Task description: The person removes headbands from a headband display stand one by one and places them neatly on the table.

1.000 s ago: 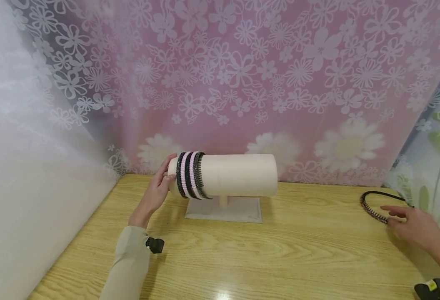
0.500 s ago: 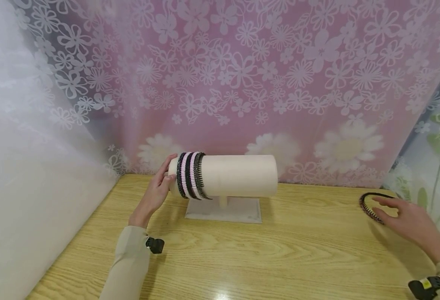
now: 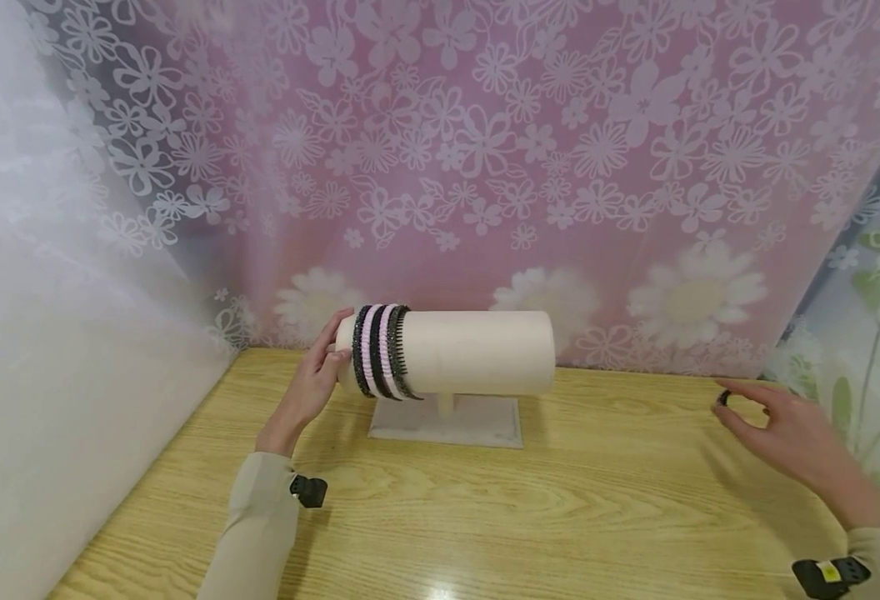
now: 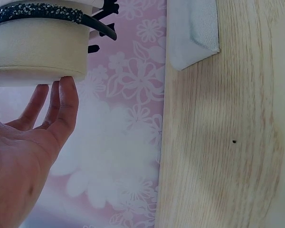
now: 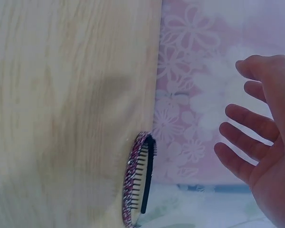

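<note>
A cream cylindrical headband stand (image 3: 481, 352) stands on the table. Several headbands (image 3: 380, 350), dark glittery, black and pale lilac, sit side by side on its left part. My left hand (image 3: 311, 387) holds the cylinder's left end, fingertips at the rim (image 4: 38, 71) in the left wrist view. At the far right, my right hand (image 3: 796, 433) hovers, fingers loosely bent and holding nothing. A toothed headband with red-and-silver sparkle (image 5: 131, 183) lies on the table below it; the hand hides most of it in the head view, leaving a small dark piece (image 3: 723, 398).
The wood-grain table (image 3: 560, 508) spreads out in front. A pink floral curtain (image 3: 485, 167) hangs along its back edge, a white sheet (image 3: 72, 333) on the left and a leafy curtain (image 3: 875, 350) on the right. The stand's flat pale base (image 3: 447, 425) rests on the wood.
My right hand has drifted leftward and slightly upward in the head view, over the loose headband, covering most of it. The left hand and the stand have stayed put.
</note>
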Available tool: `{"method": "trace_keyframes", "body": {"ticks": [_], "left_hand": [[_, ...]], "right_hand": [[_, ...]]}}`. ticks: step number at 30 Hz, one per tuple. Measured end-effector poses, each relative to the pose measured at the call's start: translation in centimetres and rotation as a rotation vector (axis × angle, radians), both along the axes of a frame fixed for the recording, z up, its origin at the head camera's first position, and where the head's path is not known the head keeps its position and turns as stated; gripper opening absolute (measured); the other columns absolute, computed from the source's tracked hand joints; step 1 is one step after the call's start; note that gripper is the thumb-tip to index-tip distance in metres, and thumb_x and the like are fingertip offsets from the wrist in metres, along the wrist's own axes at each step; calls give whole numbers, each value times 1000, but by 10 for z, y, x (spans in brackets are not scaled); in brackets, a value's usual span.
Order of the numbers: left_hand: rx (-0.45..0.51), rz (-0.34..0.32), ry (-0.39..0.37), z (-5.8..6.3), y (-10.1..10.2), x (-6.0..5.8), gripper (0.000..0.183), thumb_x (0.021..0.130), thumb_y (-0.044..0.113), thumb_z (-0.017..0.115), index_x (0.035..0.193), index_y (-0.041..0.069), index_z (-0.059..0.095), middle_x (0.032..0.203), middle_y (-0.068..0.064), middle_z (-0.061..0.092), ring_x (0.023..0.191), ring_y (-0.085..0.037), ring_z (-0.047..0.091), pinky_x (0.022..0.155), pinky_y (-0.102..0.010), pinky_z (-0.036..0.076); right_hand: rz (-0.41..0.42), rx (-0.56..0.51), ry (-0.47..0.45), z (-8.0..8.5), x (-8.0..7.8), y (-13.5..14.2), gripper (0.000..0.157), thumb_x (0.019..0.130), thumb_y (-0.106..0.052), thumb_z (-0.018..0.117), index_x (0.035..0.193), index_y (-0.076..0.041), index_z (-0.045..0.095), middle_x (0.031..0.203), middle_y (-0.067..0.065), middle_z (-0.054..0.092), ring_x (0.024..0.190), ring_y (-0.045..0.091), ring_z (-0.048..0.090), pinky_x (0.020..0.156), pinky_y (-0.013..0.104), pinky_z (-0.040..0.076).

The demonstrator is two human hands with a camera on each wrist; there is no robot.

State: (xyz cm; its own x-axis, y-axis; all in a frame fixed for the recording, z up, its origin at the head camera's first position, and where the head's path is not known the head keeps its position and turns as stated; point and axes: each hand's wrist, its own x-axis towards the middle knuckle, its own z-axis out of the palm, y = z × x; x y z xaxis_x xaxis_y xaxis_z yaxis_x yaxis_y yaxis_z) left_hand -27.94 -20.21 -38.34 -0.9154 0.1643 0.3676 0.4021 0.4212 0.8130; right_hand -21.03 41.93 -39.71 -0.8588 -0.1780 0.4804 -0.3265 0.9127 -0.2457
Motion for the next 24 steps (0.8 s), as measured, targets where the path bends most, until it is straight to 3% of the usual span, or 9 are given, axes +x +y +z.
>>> {"method": "trace_keyframes", "body": {"ticks": [6, 13, 19, 24], "left_hand": [[-2, 6, 1, 1, 1, 1, 53, 108, 28, 41, 160, 40, 32, 139, -12, 55, 95, -36, 57, 69, -33, 46], [-4, 10, -1, 0, 0, 0, 53, 109, 28, 41, 156, 50, 32, 139, -12, 55, 98, -34, 57, 70, -33, 47], [-11, 13, -6, 0, 1, 1, 53, 109, 29, 41, 158, 45, 31, 143, -12, 54, 103, -31, 58, 74, -37, 47], [-15, 14, 0, 0, 0, 1, 53, 109, 29, 40, 159, 42, 31, 141, -12, 55, 102, -31, 57, 74, -40, 47]], "right_hand": [[38, 23, 67, 8, -1, -18, 46, 91, -23, 76, 133, -7, 67, 106, 23, 72, 47, 0, 22, 48, 25, 22], [98, -9, 112, 14, -1, -39, 47, 87, -18, 80, 131, -8, 68, 118, 21, 68, 48, -4, 29, 49, 24, 26], [135, -35, 142, 23, 3, -59, 53, 84, -16, 82, 134, -7, 67, 124, 25, 66, 48, -6, 35, 47, 23, 32], [149, -43, 166, 31, 3, -74, 57, 82, -14, 84, 136, -9, 67, 125, 23, 68, 45, -4, 31, 49, 21, 31]]}}
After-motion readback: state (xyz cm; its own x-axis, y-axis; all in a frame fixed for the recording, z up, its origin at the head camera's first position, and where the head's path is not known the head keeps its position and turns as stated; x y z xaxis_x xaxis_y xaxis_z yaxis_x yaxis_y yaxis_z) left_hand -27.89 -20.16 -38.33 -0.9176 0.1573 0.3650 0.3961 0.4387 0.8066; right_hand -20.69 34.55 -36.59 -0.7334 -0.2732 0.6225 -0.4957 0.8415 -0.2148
